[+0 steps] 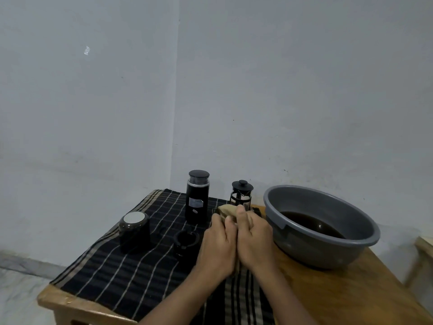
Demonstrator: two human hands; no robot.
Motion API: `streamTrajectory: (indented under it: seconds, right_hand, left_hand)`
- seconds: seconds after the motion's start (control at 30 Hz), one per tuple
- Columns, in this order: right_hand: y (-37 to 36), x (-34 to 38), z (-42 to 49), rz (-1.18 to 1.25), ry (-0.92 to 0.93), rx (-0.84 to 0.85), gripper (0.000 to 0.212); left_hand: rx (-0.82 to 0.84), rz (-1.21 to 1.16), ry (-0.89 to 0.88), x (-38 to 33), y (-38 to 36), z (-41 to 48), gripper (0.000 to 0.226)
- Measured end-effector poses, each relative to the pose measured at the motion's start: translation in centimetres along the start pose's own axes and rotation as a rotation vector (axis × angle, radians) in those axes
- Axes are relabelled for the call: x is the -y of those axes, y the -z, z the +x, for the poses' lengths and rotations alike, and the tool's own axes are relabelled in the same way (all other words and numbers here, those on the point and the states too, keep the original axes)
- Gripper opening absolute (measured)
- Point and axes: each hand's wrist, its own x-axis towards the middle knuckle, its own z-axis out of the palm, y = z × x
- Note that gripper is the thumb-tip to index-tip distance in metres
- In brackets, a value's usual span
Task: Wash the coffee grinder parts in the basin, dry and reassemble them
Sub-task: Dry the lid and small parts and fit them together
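My left hand (216,247) and my right hand (254,240) are pressed together over the black striped cloth (117,277), both closed around a tan cloth (228,208) that sticks out above my fingers. Whatever the tan cloth wraps is hidden. The black coffee grinder body (197,195) stands upright behind my hands, its lid on. A small black ring-shaped part (186,242) lies just left of my left hand. The grey basin (323,249) sits to the right, holding dark water.
A dark jar with a white lid (134,228) stands at the left on the cloth. A small French press (241,194) is behind my hands. The wooden table (339,292) ends close to the basin; a wooden stool edge (425,245) shows at far right.
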Motion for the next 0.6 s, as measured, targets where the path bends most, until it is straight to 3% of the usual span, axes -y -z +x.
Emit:
streamTrajectory:
  seconds: [0.07, 0.17, 0.23, 0.33, 0.47, 0.53, 0.6]
  right_hand:
    - [0.1, 0.7, 0.5, 0.099, -0.294, 0.111, 0.058]
    - [1.1, 0.0, 0.9, 0.418, -0.729, 0.408, 0.064]
    - [1.8, -0.4, 1.2, 0.525, -0.852, 0.499, 0.07]
    - [2.3, 0.3, 1.1, 0.544, -0.84, 0.437, 0.069]
    - [1.2, -0.1, 0.7, 0.286, -0.24, 0.069, 0.061]
    - [1.1, -0.7, 0.5, 0.153, -0.008, -0.001, 0.052]
    - [1.3, -1.5, 0.6, 0.085, 0.114, -0.053, 0.046]
  left_hand:
    - [-0.003, 0.22, -0.263, 0.8, 0.1, 0.1, 0.033]
    - [0.027, 0.478, -0.628, 3.1, 0.8, 1.0, 0.03]
    - [0.051, 0.461, -0.691, 4.2, 1.0, 0.9, 0.029]
    - [0.003, 0.103, -0.452, 2.6, 0.5, -0.3, 0.03]
    - [-0.037, -0.166, 0.113, 0.3, -0.6, 0.9, 0.044]
    - [0.095, -0.402, 0.45, -0.4, -0.5, 1.5, 0.048]
    - [0.215, -0.548, 0.647, -0.8, 0.1, 1.7, 0.049]
